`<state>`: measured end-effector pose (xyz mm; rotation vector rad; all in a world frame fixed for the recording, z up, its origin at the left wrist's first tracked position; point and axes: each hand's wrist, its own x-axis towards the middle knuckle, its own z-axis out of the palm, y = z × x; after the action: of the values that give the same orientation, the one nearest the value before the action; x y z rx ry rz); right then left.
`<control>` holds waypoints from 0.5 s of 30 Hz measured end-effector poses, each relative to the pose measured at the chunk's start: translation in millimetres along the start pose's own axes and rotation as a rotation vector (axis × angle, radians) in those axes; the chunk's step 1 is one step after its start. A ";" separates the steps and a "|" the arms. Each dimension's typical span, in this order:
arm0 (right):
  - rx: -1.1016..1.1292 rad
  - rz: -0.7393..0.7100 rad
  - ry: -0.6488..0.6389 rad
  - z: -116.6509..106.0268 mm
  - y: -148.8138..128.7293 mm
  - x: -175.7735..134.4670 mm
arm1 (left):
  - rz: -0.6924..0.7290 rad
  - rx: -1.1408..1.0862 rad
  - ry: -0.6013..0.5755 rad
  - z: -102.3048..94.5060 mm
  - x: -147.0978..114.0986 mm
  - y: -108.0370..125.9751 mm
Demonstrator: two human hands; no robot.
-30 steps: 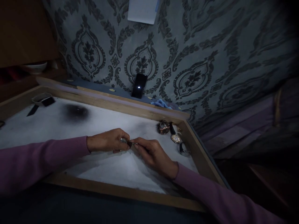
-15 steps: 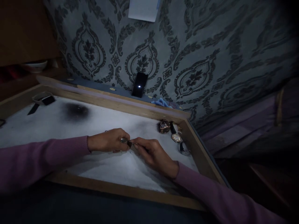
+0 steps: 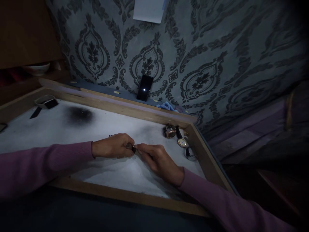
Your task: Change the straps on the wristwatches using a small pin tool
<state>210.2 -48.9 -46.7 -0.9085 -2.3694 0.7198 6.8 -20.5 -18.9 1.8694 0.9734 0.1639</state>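
Note:
In the middle of the tray, my left hand (image 3: 114, 145) is closed around a small wristwatch (image 3: 129, 146) with a round case. A short dark piece of strap (image 3: 134, 149) sticks out of its fingers to the right. My right hand (image 3: 158, 159) meets it there, thumb and forefinger pinched at the strap's end. Whether those fingertips grip the strap itself or a thin small piece is too dim to tell. Both hands are just above the white lining (image 3: 130, 170).
A wooden-sided tray (image 3: 120, 190) surrounds the hands. Several watches lie at its right end, among them a gold-cased watch (image 3: 182, 142) and a dark-strapped watch (image 3: 190, 154). A smartwatch (image 3: 51, 103) lies far left. Behind the tray, a phone (image 3: 145, 87) leans on the wall near a blue cloth (image 3: 166, 105).
The watch in my left hand has turned slightly, so its face shows less brightly. Both hands stay in nearly the same place.

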 end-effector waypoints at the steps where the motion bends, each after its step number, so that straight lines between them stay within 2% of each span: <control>1: -0.009 0.002 -0.001 0.2 -0.2 -0.2 | 0.008 -0.003 0.002 0.2 0.2 -0.3; 6: -0.026 0.000 0.008 1.8 1.0 -1.5 | 0.036 -0.021 0.009 0.8 0.7 -2.8; 15: -0.040 0.028 0.013 0.0 -0.8 -1.9 | 0.042 -0.160 -0.064 -1.6 1.7 -7.1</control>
<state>211.1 -50.8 -46.6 -0.9613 -2.3720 0.6775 3.2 -16.8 -24.3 1.7387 0.8522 0.2003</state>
